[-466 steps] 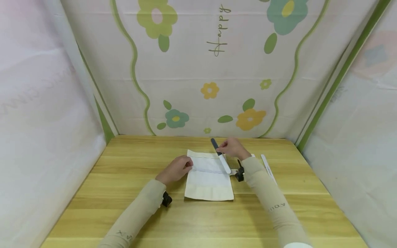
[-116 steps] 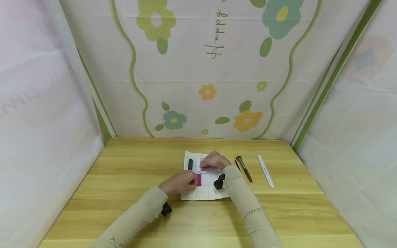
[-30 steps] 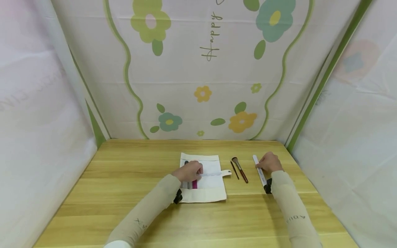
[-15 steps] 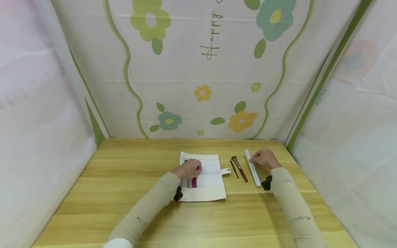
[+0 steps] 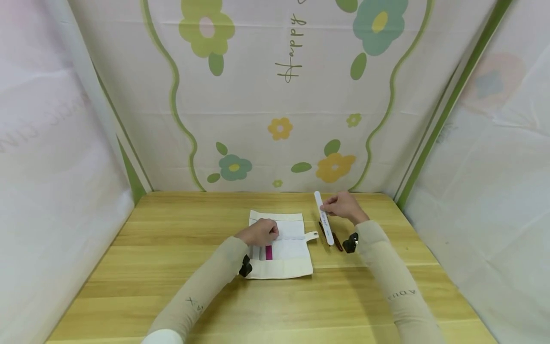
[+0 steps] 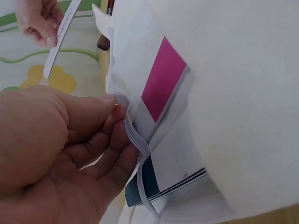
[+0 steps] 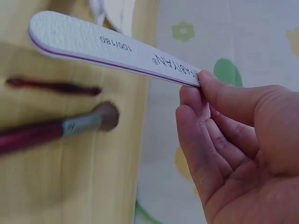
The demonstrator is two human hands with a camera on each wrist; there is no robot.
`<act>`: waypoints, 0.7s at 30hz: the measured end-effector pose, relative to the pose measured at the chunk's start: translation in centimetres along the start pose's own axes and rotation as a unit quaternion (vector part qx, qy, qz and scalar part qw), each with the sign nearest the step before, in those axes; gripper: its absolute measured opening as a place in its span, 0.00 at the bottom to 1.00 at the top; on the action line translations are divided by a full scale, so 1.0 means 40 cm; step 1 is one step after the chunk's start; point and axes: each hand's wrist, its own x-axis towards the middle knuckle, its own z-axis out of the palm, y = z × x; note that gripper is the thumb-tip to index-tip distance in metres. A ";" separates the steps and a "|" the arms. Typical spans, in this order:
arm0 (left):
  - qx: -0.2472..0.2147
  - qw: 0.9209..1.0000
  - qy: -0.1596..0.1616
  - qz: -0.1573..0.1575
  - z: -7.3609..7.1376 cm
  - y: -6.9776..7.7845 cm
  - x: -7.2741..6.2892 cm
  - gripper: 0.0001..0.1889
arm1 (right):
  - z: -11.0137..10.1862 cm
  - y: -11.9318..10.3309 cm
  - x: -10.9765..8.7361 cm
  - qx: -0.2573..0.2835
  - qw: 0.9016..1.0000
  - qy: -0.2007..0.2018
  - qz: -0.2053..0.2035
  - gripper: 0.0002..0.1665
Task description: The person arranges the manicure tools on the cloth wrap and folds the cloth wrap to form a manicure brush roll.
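My right hand [image 5: 343, 207] pinches a white nail file [image 5: 323, 220] between thumb and fingers, above the table beside the case. Printed lettering and a purple edge show on the file in the right wrist view. On an opened cream cloth case [image 5: 281, 271], my left hand [image 5: 259, 232] pinches a grey elastic band [image 6: 134, 135] and lifts it away from the white lining. Under the band lie a magenta-ended flat piece [image 6: 163, 79] and a dark-ended file [image 6: 142, 184]; in the head view the left hand hides part of them.
A makeup brush [image 7: 84, 123] with a red-brown handle and a thin dark red tool [image 7: 53, 86] lie right of the case, partly under the file in the head view. The case's snap strap [image 5: 312, 236] sticks out toward them. Printed cloth walls [image 5: 240, 95] enclose the wooden table [image 5: 172, 267].
Earlier, the right hand held a dark-and-white file over the case, then worked inside it. Since then it has picked up the white nail file and carried it left; the left hand stays at the band.
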 end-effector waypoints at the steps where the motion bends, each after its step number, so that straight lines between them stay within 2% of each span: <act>1: 0.001 1.000 0.002 0.000 -0.001 0.002 -0.001 0.09 | 0.008 -0.014 0.003 0.006 1.000 -0.001 -0.003 0.13; 9: 0.009 1.000 0.009 0.009 -0.008 0.010 0.002 0.09 | 0.066 -0.113 0.040 0.030 0.999 -0.001 -0.021 0.11; 17: 0.027 1.000 0.012 0.011 -0.016 0.009 0.003 0.10 | 0.147 -0.166 0.086 0.059 0.998 0.021 -0.025 0.11; 21: 0.027 0.999 0.013 0.017 -0.017 0.010 0.002 0.10 | 0.187 -0.175 0.100 0.086 0.994 0.061 -0.028 0.09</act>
